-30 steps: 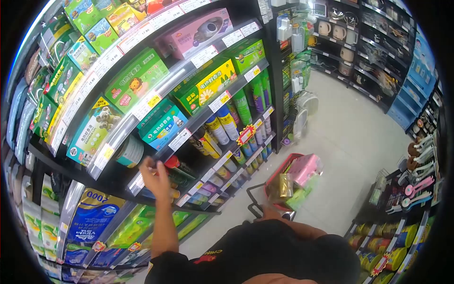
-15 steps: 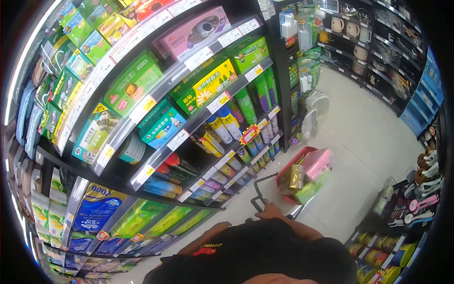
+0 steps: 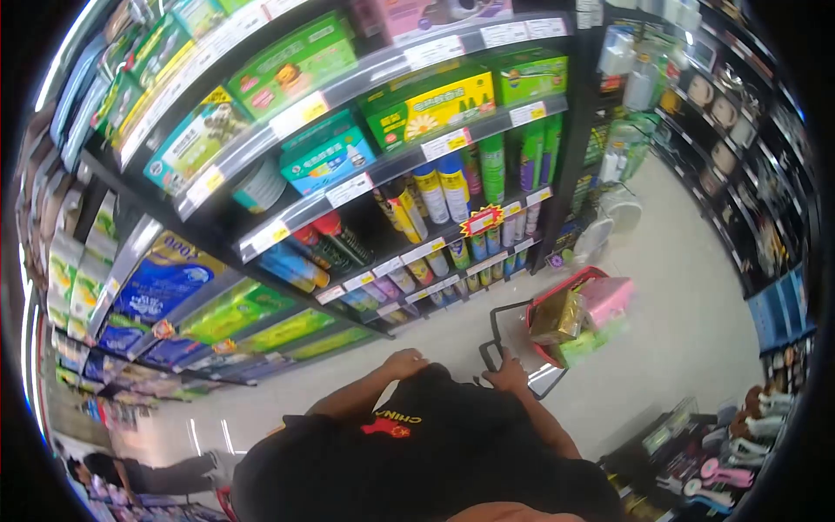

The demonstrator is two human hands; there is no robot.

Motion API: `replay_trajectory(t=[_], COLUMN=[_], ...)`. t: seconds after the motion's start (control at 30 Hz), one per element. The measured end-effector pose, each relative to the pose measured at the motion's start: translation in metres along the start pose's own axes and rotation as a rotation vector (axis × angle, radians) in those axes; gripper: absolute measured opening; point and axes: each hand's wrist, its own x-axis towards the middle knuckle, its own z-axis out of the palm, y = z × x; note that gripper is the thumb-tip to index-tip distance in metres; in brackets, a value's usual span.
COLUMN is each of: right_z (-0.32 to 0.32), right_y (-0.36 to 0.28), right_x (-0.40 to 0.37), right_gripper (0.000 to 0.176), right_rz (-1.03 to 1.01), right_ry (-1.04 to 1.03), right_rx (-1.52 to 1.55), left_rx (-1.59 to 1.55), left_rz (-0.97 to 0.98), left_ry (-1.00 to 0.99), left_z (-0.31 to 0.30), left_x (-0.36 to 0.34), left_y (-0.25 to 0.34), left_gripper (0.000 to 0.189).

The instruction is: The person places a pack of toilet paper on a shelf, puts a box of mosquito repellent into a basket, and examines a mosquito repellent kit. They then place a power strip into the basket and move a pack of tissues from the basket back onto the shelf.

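Note:
My right hand (image 3: 507,372) is wrapped round the long black handle (image 3: 494,335) of a red shopping basket (image 3: 532,313), which stands on the floor ahead of me. In the basket lie a gold package (image 3: 557,315), a pink package (image 3: 606,300) and a light green package (image 3: 591,344); their kinds are too blurred to read. Close to the front of my black shirt (image 3: 435,435) is my left hand (image 3: 404,364), bent in at the elbow. Its fingers are blurred and partly turned from view, and nothing shows in them.
Tall shelves on the left carry green and yellow boxes (image 3: 435,109), spray cans (image 3: 439,191) and blue tissue packs (image 3: 165,283). Mugs (image 3: 724,110) stand on the far right shelves. A low rack with brushes (image 3: 726,474) is at lower right. Another person (image 3: 156,474) is at lower left.
The view has turned, so the shelves sit further right and the other person now shows at lower left. My left hand stands out more clearly; my right hand keeps hold of the basket handle.

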Motion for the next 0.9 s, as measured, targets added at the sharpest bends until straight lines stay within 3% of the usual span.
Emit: replay_trajectory(t=[0.13,0.27,0.37,0.5,0.57,0.77,0.9], right_z=[-0.01,-0.02,-0.038,-0.055,-0.072,-0.104,-0.142], right_y=[0.009,0.013,0.009,0.022,0.028,0.04,0.033], right_x=[0.015,0.023,0.025,0.049,0.061,0.1,0.118], right_gripper=[0.101,0.101,0.099,0.097,0.096,0.096,0.097], right_rz=[0.002,-0.007,0.001,0.003,0.013,0.045,0.118], right_ry=[-0.036,-0.005,-0.006,-0.007,-0.042,0.061,0.062], right_rx=[0.012,0.05,0.043,0.021,0.033,0.075,0.131], left_rx=[0.083,0.195,0.063,0.18,0.237,0.197,-0.117], left_rz=[0.236,0.213,0.109,-0.058,-0.113,0.227,0.164], left_ry=[-0.106,-0.136,-0.034,-0.14,-0.16,-0.122,-0.104], left_z=[0.005,0.021,0.019,0.021,0.015,0.005,-0.022], left_x=[-0.009,0.023,0.035,0.094,0.119,0.215,0.233], left_y=[0.046,0.028,0.012,-0.017,0.0,0.07,0.142], left_gripper=[0.05,0.049,0.051,0.056,0.058,0.051,0.047])
